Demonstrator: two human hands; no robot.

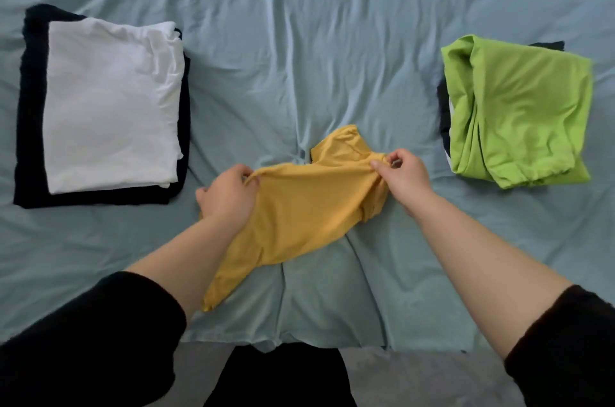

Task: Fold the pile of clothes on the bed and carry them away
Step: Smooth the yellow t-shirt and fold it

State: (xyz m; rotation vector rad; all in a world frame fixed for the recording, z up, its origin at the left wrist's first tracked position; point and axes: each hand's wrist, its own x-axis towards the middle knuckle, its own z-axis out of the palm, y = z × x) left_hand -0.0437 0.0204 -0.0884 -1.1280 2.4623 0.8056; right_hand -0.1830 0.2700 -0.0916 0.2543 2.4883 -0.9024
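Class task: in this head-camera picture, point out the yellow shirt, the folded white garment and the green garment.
yellow shirt [299, 203], head view, middle of its body.
folded white garment [109, 107], head view, centre of its top face.
green garment [522, 113], head view, its broad upper surface.

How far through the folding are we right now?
Done: a folded white garment sits on a folded black one. In hand: left hand and right hand pinch the yellow shirt, still unfolded. Left: the loosely bunched green garment over dark clothing, then carrying everything off the bed.
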